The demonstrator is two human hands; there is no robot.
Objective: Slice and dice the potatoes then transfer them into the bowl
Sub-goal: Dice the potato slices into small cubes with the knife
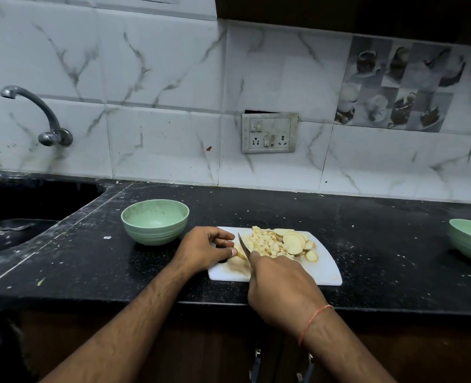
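A white cutting board (pixel 325 269) lies on the black counter. On it sits a pile of diced potato (pixel 262 241) with several round potato slices (pixel 293 241) to its right. My right hand (pixel 281 288) grips a knife (pixel 244 246), its blade pointing away from me and down onto a potato piece (pixel 240 254). My left hand (pixel 204 248) pinches that piece at the board's left end, fingers curled. An empty green bowl (pixel 155 221) stands just left of the board.
A second green bowl (pixel 470 240) sits at the counter's right edge. A dark sink (pixel 21 217) with a tap (pixel 42 117) lies at the left. A switch panel (pixel 269 133) is on the tiled wall behind. The counter's front edge runs under my forearms.
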